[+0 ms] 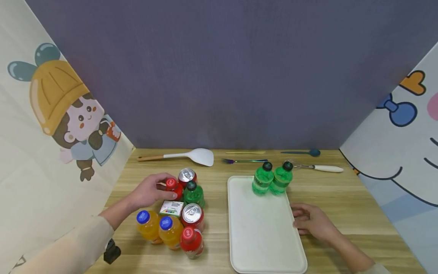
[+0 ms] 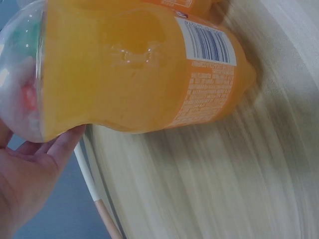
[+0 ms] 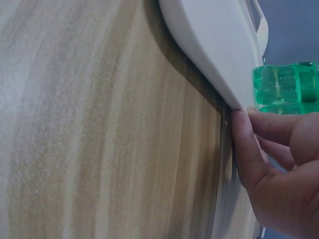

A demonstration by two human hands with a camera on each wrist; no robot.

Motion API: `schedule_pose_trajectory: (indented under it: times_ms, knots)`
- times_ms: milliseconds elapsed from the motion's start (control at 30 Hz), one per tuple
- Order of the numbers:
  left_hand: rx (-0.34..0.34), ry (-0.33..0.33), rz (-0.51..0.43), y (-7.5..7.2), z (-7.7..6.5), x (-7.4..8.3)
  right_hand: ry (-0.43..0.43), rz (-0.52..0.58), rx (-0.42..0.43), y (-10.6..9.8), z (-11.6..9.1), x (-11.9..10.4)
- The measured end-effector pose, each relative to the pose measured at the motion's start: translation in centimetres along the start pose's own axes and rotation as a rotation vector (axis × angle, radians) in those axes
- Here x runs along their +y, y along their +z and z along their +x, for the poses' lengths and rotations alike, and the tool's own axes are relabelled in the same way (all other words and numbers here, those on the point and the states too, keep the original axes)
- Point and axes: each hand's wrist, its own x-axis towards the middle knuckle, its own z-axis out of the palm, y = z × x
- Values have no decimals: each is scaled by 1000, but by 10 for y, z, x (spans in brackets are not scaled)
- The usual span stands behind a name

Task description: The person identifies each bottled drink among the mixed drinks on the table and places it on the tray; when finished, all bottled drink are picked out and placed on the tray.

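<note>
Among a cluster of drinks, my left hand (image 1: 154,191) grips a small red-capped bottle (image 1: 176,189), thumb in front and fingers behind. Close by stand a green bottle (image 1: 194,196), a soda can (image 1: 187,176) and a small white box (image 1: 172,208). In the left wrist view an orange drink bottle (image 2: 134,69) hides most of what the left hand (image 2: 27,184) holds. My right hand (image 1: 314,222) pinches the right rim of a white tray (image 1: 258,228); the right wrist view shows thumb and finger at its edge. Two green bottles (image 1: 262,179) stand at the tray's far right corner.
Two blue-capped orange bottles (image 1: 149,227), another can (image 1: 192,216) and a second red-capped bottle (image 1: 191,243) stand nearer me. Along the back lie a white spatula (image 1: 200,156), a fork (image 1: 244,161), a knife (image 1: 245,152), a dark spoon (image 1: 313,152) and a whisk (image 1: 326,168).
</note>
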Motion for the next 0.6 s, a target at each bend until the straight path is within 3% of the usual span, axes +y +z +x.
schedule_pose_trajectory:
  times_ms: [300, 600]
  knots:
    - [65, 17, -6, -4, -3, -2, 7, -2, 3, 1, 1, -1]
    - [120, 24, -2, -17, -12, 7, 1, -1, 1, 0, 0, -1]
